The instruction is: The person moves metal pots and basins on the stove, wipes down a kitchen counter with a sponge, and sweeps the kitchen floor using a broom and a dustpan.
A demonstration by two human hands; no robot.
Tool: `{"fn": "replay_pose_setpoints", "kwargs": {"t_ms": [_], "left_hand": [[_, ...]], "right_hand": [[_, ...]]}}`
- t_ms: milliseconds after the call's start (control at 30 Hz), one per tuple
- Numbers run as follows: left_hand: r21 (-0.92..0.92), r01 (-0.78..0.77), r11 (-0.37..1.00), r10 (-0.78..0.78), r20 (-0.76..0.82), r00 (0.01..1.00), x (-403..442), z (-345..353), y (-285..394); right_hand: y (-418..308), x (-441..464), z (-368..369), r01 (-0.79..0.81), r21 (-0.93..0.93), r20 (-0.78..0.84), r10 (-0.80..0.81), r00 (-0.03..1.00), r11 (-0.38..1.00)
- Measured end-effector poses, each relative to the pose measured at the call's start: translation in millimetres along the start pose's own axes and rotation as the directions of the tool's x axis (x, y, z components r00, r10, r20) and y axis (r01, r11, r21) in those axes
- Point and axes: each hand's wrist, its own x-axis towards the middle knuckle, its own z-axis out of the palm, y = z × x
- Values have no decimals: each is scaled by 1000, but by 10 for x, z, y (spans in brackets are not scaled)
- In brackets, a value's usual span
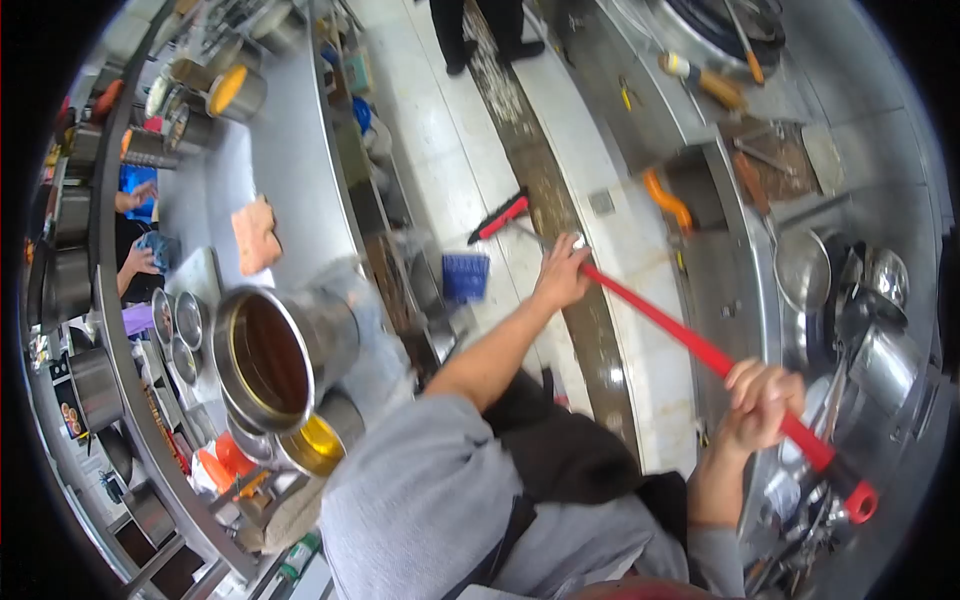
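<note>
Both my hands are closed around the long red handle of a floor squeegee (pixel 655 318). My left hand (pixel 565 275) grips it lower down, where the handle meets a grey metal section. Higher up, close to the black grip and red end loop, my right hand (pixel 764 403) is wrapped round it. The squeegee's red and black head (pixel 500 217) rests on the white tiled floor (pixel 430 110), beside a wet, brown drain channel (pixel 545 185). A blue rectangular thing (pixel 465 277) lies nearer to me, left of my left hand; its kind is unclear.
Left stands a steel counter (pixel 305 150) with a large pot (pixel 265 355) of brown liquid and a folded cloth (pixel 257 235). Another person's hands (pixel 140 260) show beyond it. Ahead, a person's legs (pixel 490 35) stand by the channel. Ladles and a strainer (pixel 802 270) crowd the right counter.
</note>
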Motion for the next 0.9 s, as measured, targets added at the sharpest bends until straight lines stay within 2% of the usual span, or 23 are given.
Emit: {"fn": "replay_pose_setpoints", "kwargs": {"t_ms": [33, 100, 133, 167, 233, 267, 300, 367, 400, 433, 533, 567, 633, 700, 767, 800, 833, 867, 900], "left_hand": [[-26, 28, 999, -27, 33, 999, -103, 154, 64], [-290, 46, 956, 17, 210, 978, -134, 420, 217], [-242, -59, 968, 67, 22, 998, -210, 485, 404], [-245, -64, 967, 71, 19, 997, -211, 553, 491], [-232, -19, 973, 91, 302, 949, -129, 673, 650], [-254, -28, 967, 125, 373, 919, -88, 720, 721], [-252, -39, 967, 134, 371, 919, -70, 718, 846], [-161, -164, 973, 222, 474, 852, -49, 733, 1079], [-185, -135, 973, 202, 420, 884, -111, 789, 1195], [-183, -137, 973, 206, 439, 875, -146, 825, 1249], [-280, -187, 942, 270, 295, 917, -143, 822, 1355], [-279, -164, 946, 250, 309, 918, -161, 781, 1394], [-229, -135, 964, 188, 229, 955, -152, 695, 1389], [-249, -146, 957, 194, 178, 965, -124, 730, 1234], [-187, -122, 975, 121, -19, 993, -114, 705, 1104], [-164, -17, 986, 19, 13, 1000, -103, 654, 1024], [-165, -11, 986, 13, 11, 1000, -83, 627, 908], [-125, 1, 992, -10, -78, 997, -76, 639, 770], [-87, 14, 996, -29, -165, 986, -74, 679, 645]], "right_hand": [[-114, 70, -68, -25, -4, 22, 25, 999, 1000], [-327, 175, -109, -32, -41, 33, 33, 999, 999], [-393, 197, -128, -41, -47, 32, 42, 999, 998], [-445, 233, -148, -30, -28, 60, 31, 998, 999], [-559, 292, -180, 0, -12, 93, 1, 996, 1000], [-607, 307, -176, 25, 34, 108, -29, 994, 999], [-661, 306, -182, 43, 81, 117, -52, 992, 996], [-753, 295, -223, 90, 72, 95, -97, 991, 993], [-807, 265, -258, 119, 56, 74, -123, 990, 991], [-872, 223, -322, 117, 51, 54, -120, 991, 992], [-1043, 108, -548, 203, 14, 108, -203, 973, 979], [-1068, 66, -601, 180, 19, 100, -181, 978, 983], [-1066, -3, -667, 285, 33, 92, -287, 954, 958], [-1001, -58, -685, 293, 51, 97, -297, 950, 955], [-847, -163, -680, 277, 68, 75, -281, 957, 959], [-741, -209, -635, 225, 86, 99, -232, 968, 971], [-634, -256, -558, 163, 21, 111, -164, 980, 986], [-536, -303, -476, 100, -46, 118, -94, 989, 994], [-426, -345, -403, 95, -50, 119, -89, 989, 994]]}}
